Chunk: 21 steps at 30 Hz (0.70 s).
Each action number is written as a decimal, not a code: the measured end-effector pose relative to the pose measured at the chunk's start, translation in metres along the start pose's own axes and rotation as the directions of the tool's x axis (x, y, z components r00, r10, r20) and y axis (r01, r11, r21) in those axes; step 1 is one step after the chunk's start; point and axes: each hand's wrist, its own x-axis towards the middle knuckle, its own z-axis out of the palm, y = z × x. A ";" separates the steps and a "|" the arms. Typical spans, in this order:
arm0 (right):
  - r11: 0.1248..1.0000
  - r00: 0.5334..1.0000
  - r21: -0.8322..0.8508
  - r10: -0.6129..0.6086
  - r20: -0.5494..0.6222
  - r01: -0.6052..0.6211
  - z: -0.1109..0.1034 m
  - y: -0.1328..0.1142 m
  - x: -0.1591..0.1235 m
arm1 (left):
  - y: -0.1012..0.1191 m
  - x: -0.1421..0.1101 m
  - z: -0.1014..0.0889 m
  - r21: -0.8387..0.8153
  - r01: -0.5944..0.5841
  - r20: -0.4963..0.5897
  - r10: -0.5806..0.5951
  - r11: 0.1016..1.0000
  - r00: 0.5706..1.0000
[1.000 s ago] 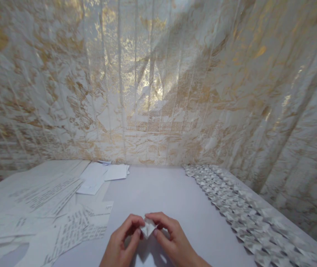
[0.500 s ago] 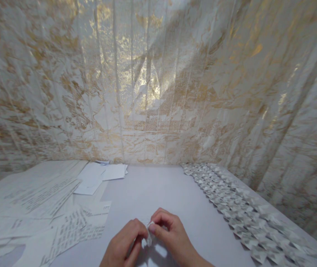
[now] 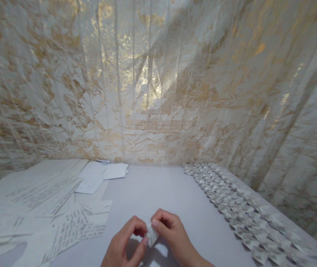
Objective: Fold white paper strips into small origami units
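Observation:
A small folded piece of paper [image 3: 152, 236] with faint print is held up between my two hands, low in the middle of the head view. My right hand [image 3: 172, 231] pinches its upper edge between thumb and bent forefinger. My left hand [image 3: 127, 239] is curled at the paper's left side, with its thumb and fingertips at that edge and a gap showing inside the curl. The lower fingers of both hands are partly hidden. A shadow falls on the white table [image 3: 150, 189] beneath them.
Printed paper sheets and cut pieces [image 3: 72, 230] overlap on the left. Blank white slips [image 3: 90, 180] lie at the back left. Long rows of small folded paper pieces [image 3: 230, 207] cover the right side. A gold-patterned curtain [image 3: 153, 81] hangs behind the table.
My left thumb and forefinger have spread further apart, and more of the folded paper shows between the hands. The right hand keeps its pinch. The view has shifted slightly.

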 end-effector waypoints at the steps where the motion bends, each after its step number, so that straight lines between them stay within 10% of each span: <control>1: 1.000 1.000 -0.003 0.002 0.008 -0.002 0.000 0.001 0.000 | 0.000 0.001 0.000 -0.007 0.032 -0.013 -0.032 0.999 0.999; 5: 0.952 0.971 -0.191 -0.234 0.051 0.240 -0.004 -0.002 -0.003 | -0.003 0.004 0.000 -0.061 0.137 -0.037 -0.139 0.989 0.990; 9: 0.663 0.830 -0.502 -0.476 0.292 0.556 -0.009 -0.013 -0.006 | -0.009 0.005 -0.001 -0.091 0.171 -0.047 -0.176 0.981 0.983; 21: 0.476 0.744 -0.579 -0.511 0.431 0.662 -0.015 -0.009 -0.002 | -0.010 0.003 0.001 -0.135 0.198 -0.022 -0.203 0.971 0.979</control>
